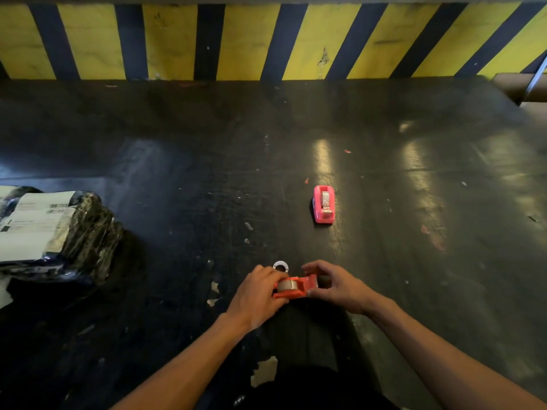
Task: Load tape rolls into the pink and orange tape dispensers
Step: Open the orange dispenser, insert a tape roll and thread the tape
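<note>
Hands (299, 287) around orange dispenser (299, 288)

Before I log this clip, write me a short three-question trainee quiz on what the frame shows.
1. True or false: the pink dispenser already has a tape roll in it.
2. Which thing do both hands hold? A) pink dispenser B) orange dispenser C) wrapped parcel
3. Fill in: a white ring lies on the table just beyond the ____ hand.

Key
1. True: a roll sits in its cradle.
2. B: the left hand is at the roll end, the right hand at the other end.
3. left
</note>
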Tool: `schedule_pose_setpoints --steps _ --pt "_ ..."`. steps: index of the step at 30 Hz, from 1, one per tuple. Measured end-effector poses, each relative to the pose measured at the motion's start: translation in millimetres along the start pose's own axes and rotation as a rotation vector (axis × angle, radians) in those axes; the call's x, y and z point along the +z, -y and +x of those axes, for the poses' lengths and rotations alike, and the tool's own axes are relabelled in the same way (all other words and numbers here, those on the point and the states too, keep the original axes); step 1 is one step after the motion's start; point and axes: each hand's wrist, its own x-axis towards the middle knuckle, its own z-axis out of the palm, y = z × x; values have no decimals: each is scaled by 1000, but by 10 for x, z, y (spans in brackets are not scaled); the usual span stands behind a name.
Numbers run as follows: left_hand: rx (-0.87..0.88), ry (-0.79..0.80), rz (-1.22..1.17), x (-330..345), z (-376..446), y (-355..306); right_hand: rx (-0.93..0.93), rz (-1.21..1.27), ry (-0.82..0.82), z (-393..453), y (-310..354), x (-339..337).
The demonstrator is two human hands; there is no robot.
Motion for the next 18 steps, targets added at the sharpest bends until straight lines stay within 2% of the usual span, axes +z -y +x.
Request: schedule_pose_setpoints --steps 5,9,13,18 --pt "24 -62 12 92 -110 34 -71 -293 -209 57 27 139" --pt "7 -44 -39 92 -116 32 42 -510 -189 128 138 327" --pt "-19 -25 -75 76 -99 54 127 -495 -186 185 254 428" --pt "-31 -23 -91 81 -90 79 135 -365 -203 169 280 368"
